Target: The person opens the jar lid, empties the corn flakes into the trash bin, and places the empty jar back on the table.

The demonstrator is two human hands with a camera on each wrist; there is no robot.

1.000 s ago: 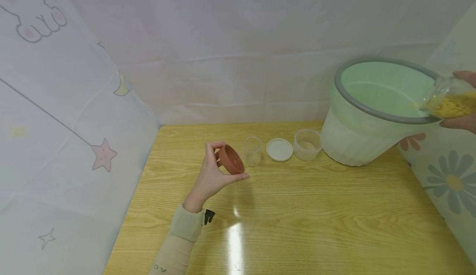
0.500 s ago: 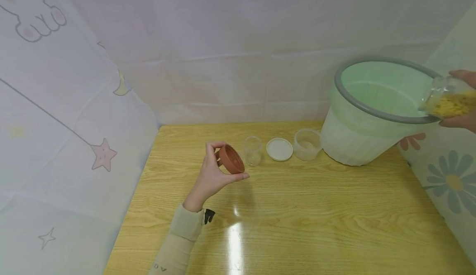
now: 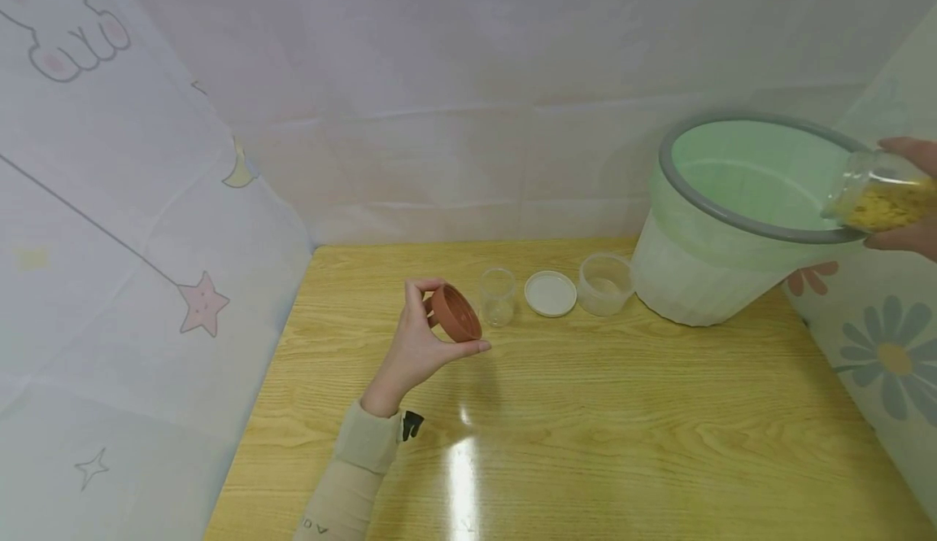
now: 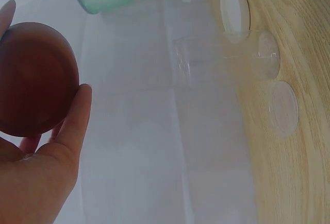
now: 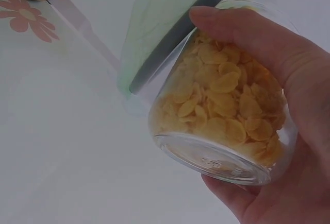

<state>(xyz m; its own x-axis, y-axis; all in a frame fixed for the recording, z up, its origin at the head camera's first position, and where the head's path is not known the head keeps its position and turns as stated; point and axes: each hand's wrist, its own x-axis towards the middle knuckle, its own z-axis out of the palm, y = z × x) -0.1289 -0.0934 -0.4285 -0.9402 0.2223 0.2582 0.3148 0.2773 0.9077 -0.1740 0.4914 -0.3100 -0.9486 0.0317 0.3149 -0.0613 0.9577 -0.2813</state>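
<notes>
My left hand (image 3: 414, 350) pinches a reddish-brown jar lid (image 3: 455, 315) above the table, tilted with its hollow side facing right; the left wrist view has the lid (image 4: 36, 80) at its left edge. At the right edge of the head view, my right hand (image 5: 309, 95) grips a clear glass jar (image 5: 216, 105), thumb on one side and fingers on the other. Yellow cornflakes (image 5: 227, 85) fill much of it. The jar lies tipped sideways, its mouth over the grey rim of a pale green bin (image 3: 703, 272).
On the wooden table (image 3: 586, 427) stand a clear cup (image 3: 498, 297), a white round lid (image 3: 551, 294) and a translucent tub (image 3: 605, 285) beside the bin. The left wrist view also shows a thin clear disc (image 4: 283, 108). Printed cloth walls (image 3: 417, 159) enclose the table.
The jar in my right hand has shifted slightly left over the bin's rim, and the flakes inside look blurred. My left hand and the lid stay in place.
</notes>
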